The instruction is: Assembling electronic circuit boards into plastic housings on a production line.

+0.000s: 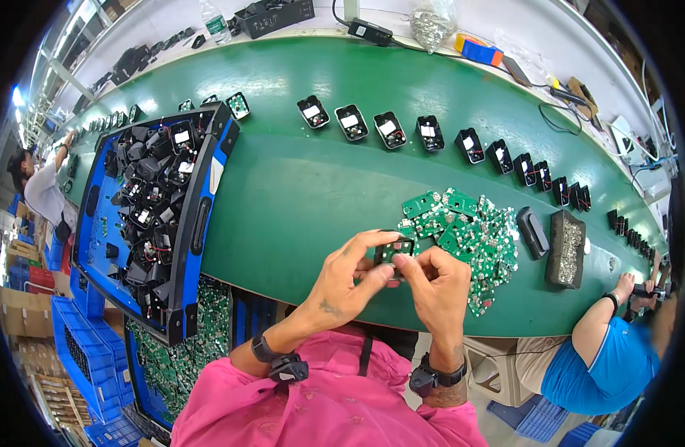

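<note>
Your green counter runs under & past the PCB pile; a co-worker in blue sits to the pile's R. Well L of the pile, a blue crate is heaped w/ black housings. Just R of the pile, a dark tray holds small metal bits, poss. screws, too tiny to be sure. Near the pile's L edge, your L grip & R grip both pinch one small black case.

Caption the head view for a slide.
Left hand and right hand hold a small black case over a green table, beside piled circuit boards, with a blue crate at left.
</note>
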{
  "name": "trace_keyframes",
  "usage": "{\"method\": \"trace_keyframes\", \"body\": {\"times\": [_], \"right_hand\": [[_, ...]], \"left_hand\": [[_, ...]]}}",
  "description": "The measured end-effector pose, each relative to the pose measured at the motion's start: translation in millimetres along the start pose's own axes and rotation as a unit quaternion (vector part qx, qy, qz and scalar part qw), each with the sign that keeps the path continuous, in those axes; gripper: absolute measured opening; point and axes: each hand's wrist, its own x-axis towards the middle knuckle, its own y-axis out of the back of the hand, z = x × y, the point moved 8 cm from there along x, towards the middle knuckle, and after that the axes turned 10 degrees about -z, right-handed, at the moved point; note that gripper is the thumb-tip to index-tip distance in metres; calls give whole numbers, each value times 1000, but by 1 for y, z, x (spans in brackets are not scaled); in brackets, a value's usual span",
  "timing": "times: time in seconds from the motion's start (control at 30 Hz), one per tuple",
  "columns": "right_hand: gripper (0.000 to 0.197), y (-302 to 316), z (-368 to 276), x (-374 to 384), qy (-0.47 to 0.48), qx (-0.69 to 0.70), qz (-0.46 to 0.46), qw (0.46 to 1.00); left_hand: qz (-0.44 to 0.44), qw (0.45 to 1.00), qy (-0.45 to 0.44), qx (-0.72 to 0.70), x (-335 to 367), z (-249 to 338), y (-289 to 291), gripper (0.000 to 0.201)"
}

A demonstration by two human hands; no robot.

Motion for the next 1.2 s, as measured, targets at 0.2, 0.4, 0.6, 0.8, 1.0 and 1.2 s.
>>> {"method": "trace_keyframes", "body": {"times": [0.2, 0.4, 0.6, 0.8, 1.0, 1.2], "right_hand": [[25, -29, 4, -1, 23, 61, 2, 998], [41, -55, -11, 8, 6, 43, -76, 996], [39, -85, -7, 33, 5, 51, -68, 996], [44, -102, -9, 54, -9, -19, -83, 996], [30, -101, -5, 13, 51, -41, -122, 990], [31, 13, 10, 17, 30, -324, 73, 943]], "left_hand": [[15, 993, 91, -72, -5, -12, 11, 39], [63, 990, 106, -65, -12, -11, 24, 40], [91, 990, 107, -14, -8, -10, 57, 38], [293, 949, 67, 96, 65, -40, 202, 33], [360, 890, 104, 261, 118, -93, 357, 46], [302, 801, 51, 514, 126, -42, 267, 75]]}}
